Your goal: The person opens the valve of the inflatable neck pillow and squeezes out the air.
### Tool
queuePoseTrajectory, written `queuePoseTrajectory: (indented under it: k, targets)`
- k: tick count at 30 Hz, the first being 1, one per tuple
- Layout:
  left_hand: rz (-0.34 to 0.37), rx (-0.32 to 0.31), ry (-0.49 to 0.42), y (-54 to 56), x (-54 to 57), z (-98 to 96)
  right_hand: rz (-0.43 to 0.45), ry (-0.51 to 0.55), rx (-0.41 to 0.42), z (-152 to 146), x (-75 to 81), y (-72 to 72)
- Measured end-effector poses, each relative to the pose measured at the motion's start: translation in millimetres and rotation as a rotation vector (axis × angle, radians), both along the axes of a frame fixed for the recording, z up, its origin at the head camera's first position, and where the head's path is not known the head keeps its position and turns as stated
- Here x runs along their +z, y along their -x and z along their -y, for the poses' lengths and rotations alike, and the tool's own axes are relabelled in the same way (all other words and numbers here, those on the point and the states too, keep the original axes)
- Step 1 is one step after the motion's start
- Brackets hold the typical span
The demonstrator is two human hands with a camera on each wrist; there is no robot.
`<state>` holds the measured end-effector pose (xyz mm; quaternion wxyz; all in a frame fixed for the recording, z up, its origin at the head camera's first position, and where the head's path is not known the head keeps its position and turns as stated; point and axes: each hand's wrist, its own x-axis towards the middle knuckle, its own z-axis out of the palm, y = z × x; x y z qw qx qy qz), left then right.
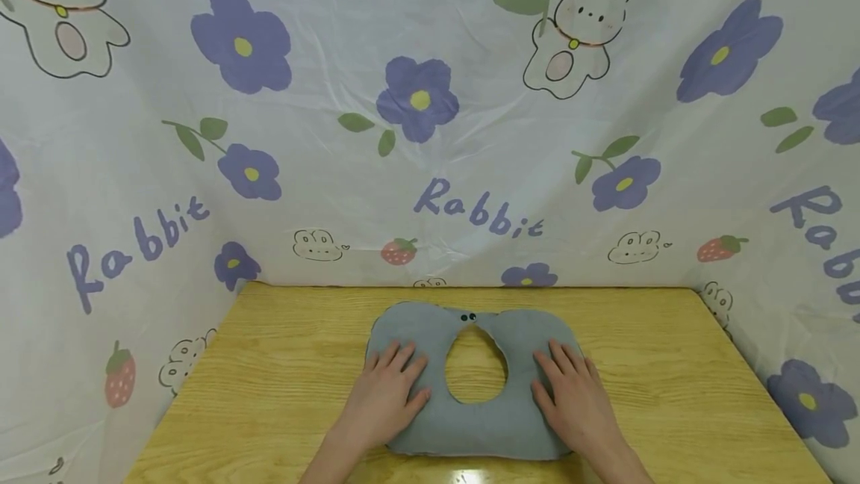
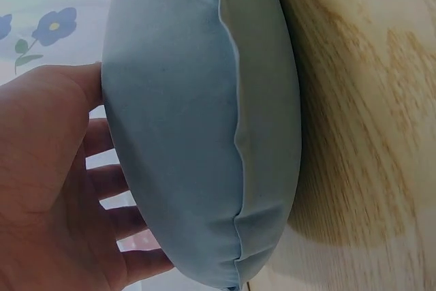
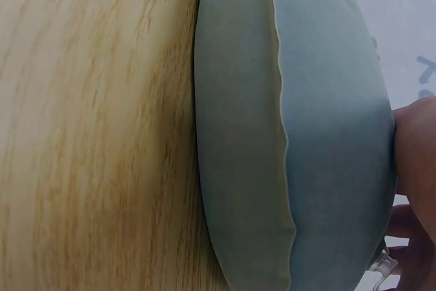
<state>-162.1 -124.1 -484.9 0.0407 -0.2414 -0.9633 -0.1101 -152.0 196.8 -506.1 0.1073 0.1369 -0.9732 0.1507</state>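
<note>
A grey-blue U-shaped neck pillow (image 1: 473, 428) lies flat on the wooden table, its two ends meeting at the far side near a pair of small dark snaps (image 1: 468, 317). My left hand (image 1: 390, 391) rests on the pillow's left half with fingers spread. On the right half lies my right hand (image 1: 574, 394), its fingers likewise spread and straight. Both wrist views show the pillow's puffed side and edge seam, with the fingertips of each hand touching the top surface. Something clear and shiny (image 3: 383, 265) shows by the right fingers; its kind is unclear.
The wooden table (image 1: 282, 379) extends to both sides of the pillow. A white cloth (image 1: 336, 170) printed with flowers, rabbits and strawberries hangs behind the table and along its left and right sides.
</note>
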Motion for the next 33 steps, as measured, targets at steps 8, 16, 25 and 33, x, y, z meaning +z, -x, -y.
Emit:
queuePoseTrajectory:
  k: [8,16,25,33]
  targets:
    - [0.022,0.012,0.003,-1.0,-0.9,-1.0,-0.017,0.024,-0.002,-2,-1.9,1.4]
    - [-0.026,0.008,0.029,-13.1,14.2,-0.9,-0.084,0.065,0.030,-1,11.8,-9.1]
    - [-0.024,-0.020,0.051,-28.2,17.4,0.4,-0.115,0.027,0.060,2,12.4,-20.2]
    - [0.030,-0.027,0.039,-29.1,11.5,3.4,0.003,-0.025,0.032,-1,2.8,-24.2]
